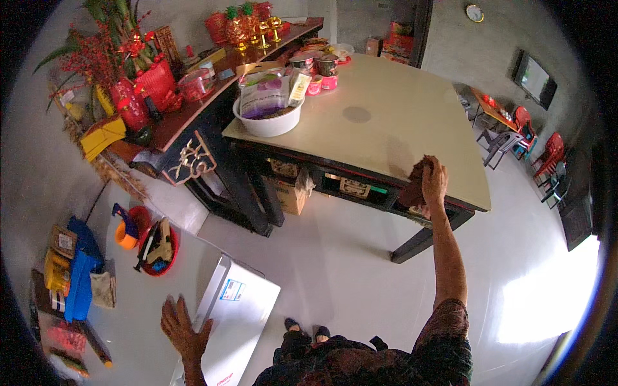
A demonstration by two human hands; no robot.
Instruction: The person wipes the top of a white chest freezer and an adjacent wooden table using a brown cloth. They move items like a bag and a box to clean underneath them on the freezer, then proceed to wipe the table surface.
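My right hand (435,183) is closed on a dark brown cloth (412,190) at the near right edge of a beige-topped table (386,103). Part of the cloth rests at the tabletop and part hangs over the edge. My left hand (183,327) is open, fingers spread, over a pale surface at the lower left. Whether it touches that surface I cannot tell. Close beside it is a white box-like thing (248,315) with a blue and white label.
A white basin (267,122) holding packages stands on the table's left end, near several cans (315,63). Left of it a wooden altar shelf (212,96) carries red ornaments and plants. A red basket (168,257) of tools sits lower left. Chairs (499,147) stand far right.
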